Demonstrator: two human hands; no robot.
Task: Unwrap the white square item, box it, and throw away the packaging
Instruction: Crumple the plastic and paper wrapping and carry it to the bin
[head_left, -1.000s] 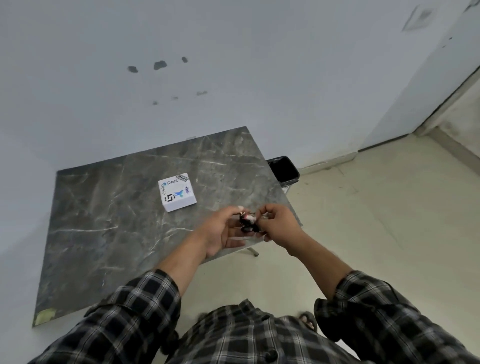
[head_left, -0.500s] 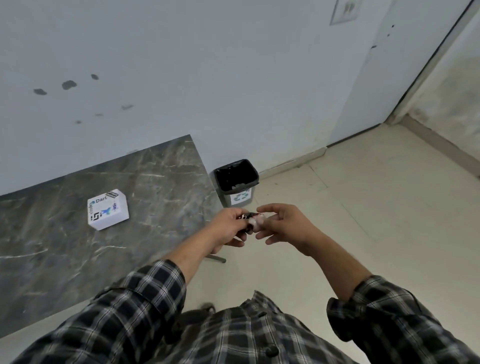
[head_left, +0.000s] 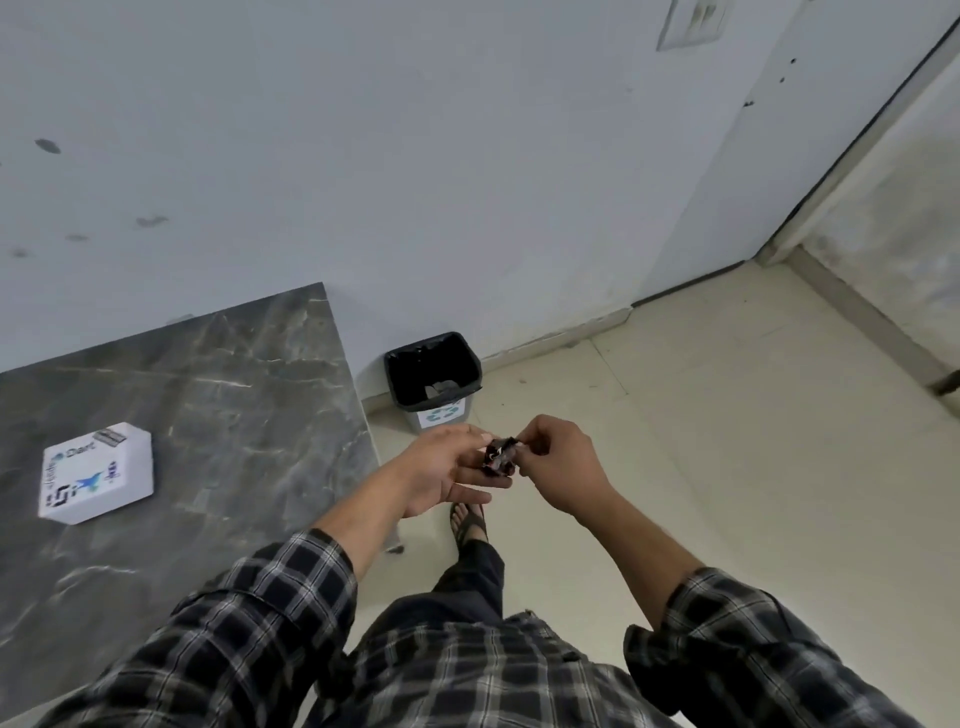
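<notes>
1. On the far left, a white printed box (head_left: 97, 472) is sitting flat on the dark marble table (head_left: 218, 395), lid side up and apparently shut; the white square item is not showing anywhere, so it is probably lying inside already.
2. Moving right, the left hand (head_left: 441, 470) is cupping a small crumpled wad of dark packaging (head_left: 500, 457), with its fingers curling loosely under and beside it.
3. Just right of that, the right hand (head_left: 558, 467) is pinching the same wad from the other side, thumb and fingertips closing on its edge, so both hands are gripping one thing.
4. Judging by its creases, the wad is looking very light, soft and crushable, perhaps a little slick; squeezing it tight into a ball is seeming the safest hold before letting it go.
5. Beyond the hands, a black-lined bin (head_left: 434, 376) is standing on the floor just beside the table's corner, open-topped, with some scrap already lying inside.
6. Nothing is blocking the way to the bin; a sandalled foot (head_left: 469, 522) is stepping below the hands, and the table's edge is staying the only thing close by.
</notes>
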